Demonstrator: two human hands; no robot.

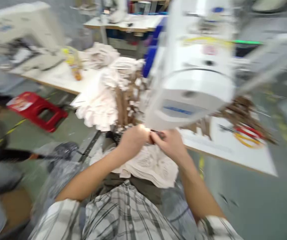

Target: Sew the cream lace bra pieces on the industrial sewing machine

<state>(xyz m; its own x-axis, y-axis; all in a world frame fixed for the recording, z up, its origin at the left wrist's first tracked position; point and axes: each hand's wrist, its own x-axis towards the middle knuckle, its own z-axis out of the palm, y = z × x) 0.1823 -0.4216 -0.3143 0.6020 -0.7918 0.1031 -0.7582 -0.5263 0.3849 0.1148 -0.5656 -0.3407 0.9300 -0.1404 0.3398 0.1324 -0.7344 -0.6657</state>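
Observation:
Both hands meet just under the front of a white sewing machine head (188, 96), beside its small bright lamp. My left hand (133, 140) is closed, its fingers curled; what lies inside them is hidden. My right hand (170, 143) is closed too, pinching a small dark thing (161, 134) whose kind is blurred. Below the hands, a stack of cream fabric pieces (155, 166) with a cut or stitched pattern lies over my lap. Left of the machine, more cream fabric (98, 103) drapes over the table edge, beside brown fabric strips (122, 106).
On the table's right part (243, 156) lie scissors with red and yellow handles (249, 136) and brown strips (243, 110). A yellow bottle (73, 63) and another sewing machine (25, 30) stand on the left table. A red plastic stool (37, 108) is on the floor at left.

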